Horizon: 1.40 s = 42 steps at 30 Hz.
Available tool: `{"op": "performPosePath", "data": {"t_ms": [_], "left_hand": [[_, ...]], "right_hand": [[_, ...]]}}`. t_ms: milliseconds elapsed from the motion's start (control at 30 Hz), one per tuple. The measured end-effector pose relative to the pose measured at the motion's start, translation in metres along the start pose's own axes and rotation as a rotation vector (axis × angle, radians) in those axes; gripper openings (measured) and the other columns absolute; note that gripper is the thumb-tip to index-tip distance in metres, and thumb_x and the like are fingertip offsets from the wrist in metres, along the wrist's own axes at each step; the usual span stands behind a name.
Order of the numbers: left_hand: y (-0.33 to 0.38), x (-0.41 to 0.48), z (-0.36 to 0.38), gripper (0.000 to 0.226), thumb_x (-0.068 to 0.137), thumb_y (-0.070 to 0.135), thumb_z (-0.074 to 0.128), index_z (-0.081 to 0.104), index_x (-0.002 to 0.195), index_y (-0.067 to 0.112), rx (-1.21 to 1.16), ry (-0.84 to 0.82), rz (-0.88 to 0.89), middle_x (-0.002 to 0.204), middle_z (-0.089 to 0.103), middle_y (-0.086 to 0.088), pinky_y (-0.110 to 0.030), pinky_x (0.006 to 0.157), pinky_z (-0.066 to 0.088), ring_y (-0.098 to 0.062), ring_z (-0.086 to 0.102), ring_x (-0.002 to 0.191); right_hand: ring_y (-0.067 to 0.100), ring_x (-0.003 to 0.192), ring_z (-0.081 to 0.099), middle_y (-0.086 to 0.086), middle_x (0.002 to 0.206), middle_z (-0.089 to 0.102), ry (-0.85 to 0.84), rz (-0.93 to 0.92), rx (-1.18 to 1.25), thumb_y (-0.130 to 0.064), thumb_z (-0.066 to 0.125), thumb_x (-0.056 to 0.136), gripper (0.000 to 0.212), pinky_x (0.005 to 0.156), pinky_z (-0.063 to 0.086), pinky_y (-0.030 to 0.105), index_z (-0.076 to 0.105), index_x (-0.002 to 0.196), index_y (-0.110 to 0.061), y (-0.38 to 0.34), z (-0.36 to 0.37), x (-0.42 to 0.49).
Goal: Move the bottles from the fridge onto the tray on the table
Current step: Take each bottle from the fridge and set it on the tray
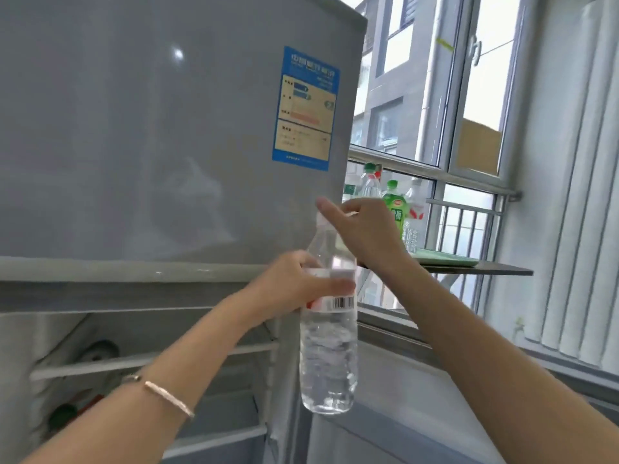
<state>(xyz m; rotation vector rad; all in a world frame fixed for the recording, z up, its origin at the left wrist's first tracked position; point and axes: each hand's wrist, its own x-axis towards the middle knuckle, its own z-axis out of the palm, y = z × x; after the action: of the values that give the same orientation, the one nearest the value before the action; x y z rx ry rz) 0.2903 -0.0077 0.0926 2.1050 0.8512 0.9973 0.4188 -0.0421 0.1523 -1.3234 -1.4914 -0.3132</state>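
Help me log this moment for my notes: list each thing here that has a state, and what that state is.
Clear bottle: upright, held mid-air.
Left hand: grip closed around the bottle's label.
Right hand: at the bottle's top; grip unclear.
Fridge upper door: shut.
Fridge lower compartment: open, shelves showing.
Green tray: on the table, bottles standing on it.
Green-label bottle: upright, capped.

Blue energy label [305, 108] on fridge door, text too blurred, barcode on water bottle [329, 333] label

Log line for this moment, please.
left hand grips clear bottle | right hand at its top | tray already holds bottles
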Motion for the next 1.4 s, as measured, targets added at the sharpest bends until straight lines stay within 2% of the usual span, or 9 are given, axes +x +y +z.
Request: {"op": "performPosePath", "data": {"t_ms": [167,367,467,567,667,800,967,1233,1400], "left_hand": [[0.057,0.041,0.015,0.077,0.061,0.058,0.079,0.045,0.118,0.019,-0.052,0.031,0.104,0.101,0.059,0.002,-0.029,0.068,0.057,-0.011,0.063,0.084],[0.091,0.117,0.051,0.064,0.065,0.049,0.081,0.042,0.105,0.017,-0.185,0.095,0.143,0.11,0.06,-0.011,-0.037,0.081,0.057,-0.028,0.063,0.1],[0.103,0.16,0.067,0.075,0.064,0.044,0.083,0.044,0.12,0.013,-0.314,0.217,0.131,0.112,0.06,-0.009,-0.036,0.083,0.055,-0.025,0.063,0.1],[0.114,0.207,0.09,0.078,0.067,0.041,0.082,0.047,0.129,0.01,-0.289,0.254,0.154,0.111,0.061,-0.007,-0.025,0.071,0.051,-0.022,0.062,0.097],[0.118,0.244,0.11,0.077,0.071,0.037,0.08,0.047,0.134,0.01,-0.252,0.204,0.171,0.122,0.061,-0.012,-0.027,0.084,0.05,-0.027,0.061,0.108],[0.114,0.28,0.126,0.07,0.081,0.029,0.072,0.042,0.141,0.009,-0.314,0.151,0.13,0.129,0.06,-0.016,-0.034,0.094,0.047,-0.031,0.06,0.116],[0.114,0.308,0.134,0.069,0.086,0.02,0.065,0.033,0.146,0.01,-0.388,0.063,0.109,0.134,0.056,-0.018,-0.042,0.102,0.045,-0.034,0.056,0.122],[0.061,0.333,0.136,0.029,0.088,0.006,0.053,0.054,0.115,0.016,0.033,0.839,0.029,0.11,0.058,-0.005,-0.035,0.087,0.053,-0.021,0.055,0.101],[0.035,0.322,0.136,0.041,0.089,0.022,0.048,0.037,0.128,0.014,0.131,0.794,-0.156,0.126,0.044,-0.015,-0.045,0.093,0.047,-0.029,0.045,0.114]], "right_hand": [[0.018,0.046,0.032,0.01,0.053,0.038,0.104,0.119,0.193,-0.049,0.064,0.085,0.054,0.054,0.032,0.026,0.042,0.049,-0.015,0.029,-0.05,0.045],[0.015,0.05,0.048,0.007,0.064,0.056,0.104,0.28,0.241,-0.022,0.056,0.092,0.023,0.048,0.04,0.024,0.065,0.084,-0.002,0.079,-0.096,0.085],[0.019,0.071,0.054,0.009,0.082,0.056,-0.186,0.378,0.216,-0.009,0.05,0.09,0.011,0.061,0.046,0.027,0.058,0.092,-0.003,0.114,-0.108,0.087],[0.022,0.102,0.055,0.007,0.111,0.057,-0.5,0.413,0.236,-0.008,0.058,0.085,0.031,0.09,0.046,0.036,0.051,0.115,-0.013,0.156,-0.107,0.091],[0.023,0.115,0.052,0.007,0.124,0.056,-0.462,0.436,0.308,-0.008,0.068,0.082,0.052,0.097,0.041,0.037,0.043,0.126,-0.019,0.188,-0.102,0.105],[0.024,0.111,0.057,0.003,0.107,0.064,-0.407,0.416,0.306,-0.001,0.067,0.084,0.028,0.084,0.044,0.029,0.054,0.098,-0.021,0.223,-0.096,0.137],[0.023,0.117,0.056,0.006,0.117,0.061,-0.442,0.5,0.418,-0.006,0.075,0.078,0.04,0.105,0.04,0.046,0.048,0.105,-0.019,0.263,-0.087,0.172],[0.023,0.095,0.063,0.003,0.113,0.058,-0.039,0.457,0.018,-0.033,0.085,0.068,0.074,0.082,0.058,0.037,0.033,0.119,-0.016,0.307,-0.028,0.192],[0.033,0.108,0.061,0.011,0.125,0.055,-0.051,0.543,-0.103,-0.049,0.083,0.064,0.103,0.088,0.055,0.043,0.019,0.138,-0.019,0.31,0.022,0.189]]}}
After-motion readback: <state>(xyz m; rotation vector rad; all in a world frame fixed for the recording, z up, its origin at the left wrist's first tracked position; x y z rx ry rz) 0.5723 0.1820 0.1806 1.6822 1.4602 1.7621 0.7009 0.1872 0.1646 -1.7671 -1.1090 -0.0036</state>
